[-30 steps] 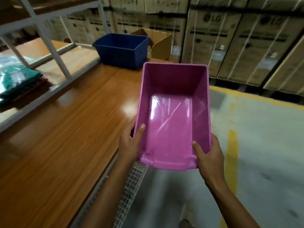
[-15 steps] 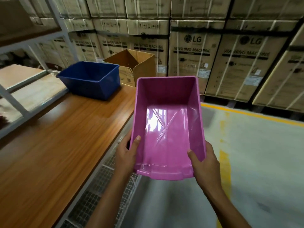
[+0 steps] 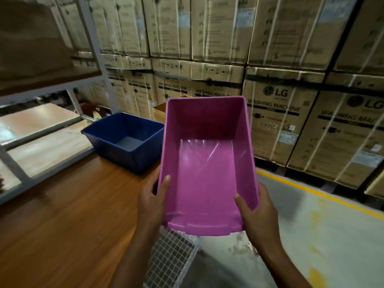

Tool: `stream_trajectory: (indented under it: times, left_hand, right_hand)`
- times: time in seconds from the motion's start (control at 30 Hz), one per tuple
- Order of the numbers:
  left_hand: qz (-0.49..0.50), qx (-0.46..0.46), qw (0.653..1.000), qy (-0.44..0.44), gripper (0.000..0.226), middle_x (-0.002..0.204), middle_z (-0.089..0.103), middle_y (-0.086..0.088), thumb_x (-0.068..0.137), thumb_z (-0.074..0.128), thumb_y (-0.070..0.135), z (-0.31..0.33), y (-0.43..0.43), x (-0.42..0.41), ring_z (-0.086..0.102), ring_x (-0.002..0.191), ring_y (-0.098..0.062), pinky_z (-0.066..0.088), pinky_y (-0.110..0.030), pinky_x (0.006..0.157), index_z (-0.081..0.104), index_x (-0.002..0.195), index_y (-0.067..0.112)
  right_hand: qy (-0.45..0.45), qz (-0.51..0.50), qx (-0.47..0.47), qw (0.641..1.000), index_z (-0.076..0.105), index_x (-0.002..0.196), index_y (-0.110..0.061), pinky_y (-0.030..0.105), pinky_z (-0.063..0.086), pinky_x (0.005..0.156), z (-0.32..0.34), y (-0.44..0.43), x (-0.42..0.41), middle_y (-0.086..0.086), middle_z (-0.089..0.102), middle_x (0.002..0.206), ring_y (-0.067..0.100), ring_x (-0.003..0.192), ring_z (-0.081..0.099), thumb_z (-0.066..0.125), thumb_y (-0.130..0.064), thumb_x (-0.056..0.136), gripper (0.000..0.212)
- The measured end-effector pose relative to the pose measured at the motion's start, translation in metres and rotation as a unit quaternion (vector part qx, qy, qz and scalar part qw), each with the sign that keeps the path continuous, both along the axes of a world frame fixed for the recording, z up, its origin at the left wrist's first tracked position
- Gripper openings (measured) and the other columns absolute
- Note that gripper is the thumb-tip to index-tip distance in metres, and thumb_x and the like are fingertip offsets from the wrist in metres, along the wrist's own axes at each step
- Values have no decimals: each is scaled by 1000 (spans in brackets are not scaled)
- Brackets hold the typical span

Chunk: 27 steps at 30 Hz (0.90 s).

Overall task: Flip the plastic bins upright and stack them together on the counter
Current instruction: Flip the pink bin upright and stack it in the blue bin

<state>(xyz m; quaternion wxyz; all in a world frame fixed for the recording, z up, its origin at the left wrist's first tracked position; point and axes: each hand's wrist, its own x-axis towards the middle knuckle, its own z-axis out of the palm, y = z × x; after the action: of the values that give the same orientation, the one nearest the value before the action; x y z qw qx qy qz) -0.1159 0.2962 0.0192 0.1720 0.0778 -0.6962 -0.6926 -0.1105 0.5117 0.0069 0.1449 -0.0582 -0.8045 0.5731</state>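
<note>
Hands hold the pink bin (image 3: 207, 173) at its near end. The left hand (image 3: 151, 202) is clamped on the left wall and the right hand (image 3: 257, 217) on the right wall, each with its thumb hooked over the rim onto the inside. The bin is in the air with its opening up and tipped toward the camera, above the right edge of the wooden tabletop (image 3: 62, 215). A wire mesh panel (image 3: 172, 256) shows below it, with grey floor (image 3: 311, 235) to the right. Farther along the tabletop, left of the pink bin, a blue bin (image 3: 116, 150) stands upright. A white shelf frame (image 3: 93, 48) rises at left. Stacked washing machine cartons (image 3: 280, 121) fill the background.
</note>
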Motion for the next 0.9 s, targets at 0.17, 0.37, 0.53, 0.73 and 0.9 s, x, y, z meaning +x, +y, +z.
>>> stream_trajectory:
  times: [0.17, 0.37, 0.53, 0.73, 0.9]
  left_hand:
    - [61, 16, 996, 62, 31, 118, 70, 13, 97, 56, 29, 28, -20, -72, 68, 105, -6, 58, -23, 79, 60, 125, 40]
    - [155, -5, 985, 72, 42, 129, 66, 5, 96, 57, 33, 61, -50, -126, 64, 116, -18, 54, -50, 96, 55, 138, 31]
    - [239, -21, 968, 71, 44, 128, 65, 5, 96, 56, 36, 76, -61, -151, 64, 115, -16, 56, -46, 95, 54, 139, 31]
    - [353, -52, 932, 64, 37, 119, 71, 5, 98, 57, 32, 81, -67, -174, 69, 104, -10, 58, -34, 85, 60, 134, 26]
    - [417, -19, 908, 29, 36, 112, 73, -1, 98, 58, 33, 81, -68, -193, 73, 96, -19, 61, -42, 79, 60, 132, 24]
  right_hand:
    - [44, 50, -3, 998, 51, 135, -23, 8, 43, 64, 30, -16, -98, -9, 64, 103, -5, 86, 59, 69, -21, 89, 50]
    - [78, 139, -27, 987, 48, 126, -30, 9, 42, 66, 58, -51, -188, -8, 61, 105, 8, 88, 61, 68, -19, 89, 44]
    - [71, 243, -32, 967, 44, 143, -17, 26, 53, 79, 72, -80, -252, 0, 61, 121, 19, 104, 62, 65, -23, 92, 56]
    - [84, 352, -20, 932, 49, 135, -17, 43, 56, 85, 81, -108, -317, -7, 61, 113, 17, 101, 61, 66, -26, 90, 49]
    - [72, 424, 1, 903, 52, 132, -17, 27, 50, 67, 80, -131, -364, 4, 66, 117, 25, 100, 65, 66, -30, 90, 46]
